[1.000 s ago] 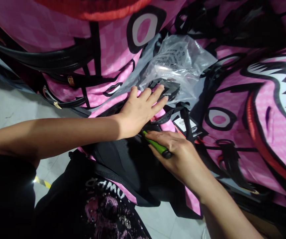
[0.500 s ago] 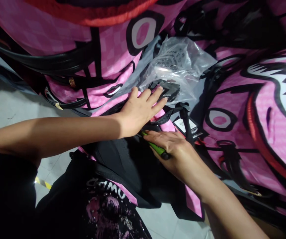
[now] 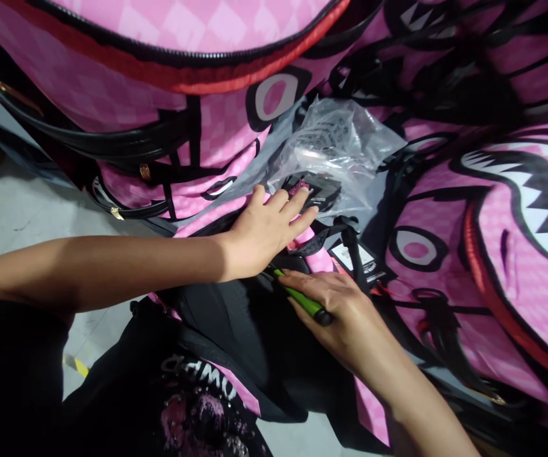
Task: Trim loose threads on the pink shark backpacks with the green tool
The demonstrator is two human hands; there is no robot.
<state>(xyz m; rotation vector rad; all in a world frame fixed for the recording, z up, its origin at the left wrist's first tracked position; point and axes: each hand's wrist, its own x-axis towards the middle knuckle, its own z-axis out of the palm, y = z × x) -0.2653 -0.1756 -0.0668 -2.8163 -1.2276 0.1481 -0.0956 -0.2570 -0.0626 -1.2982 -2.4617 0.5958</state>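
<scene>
Well, left hand palm-down.

dressed in black, plain at the short left sleeve, then decorated lower down on dark cloth with white lettering (tilted, and only partly legible), smudgy pink patches and small glittering studs; bare along both forearms.

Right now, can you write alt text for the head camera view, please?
A person's right fingers grip a green-handled tool over black fabric; the left fingers spread beside a clear plastic bag, with pink checkered bags nearby.
</scene>
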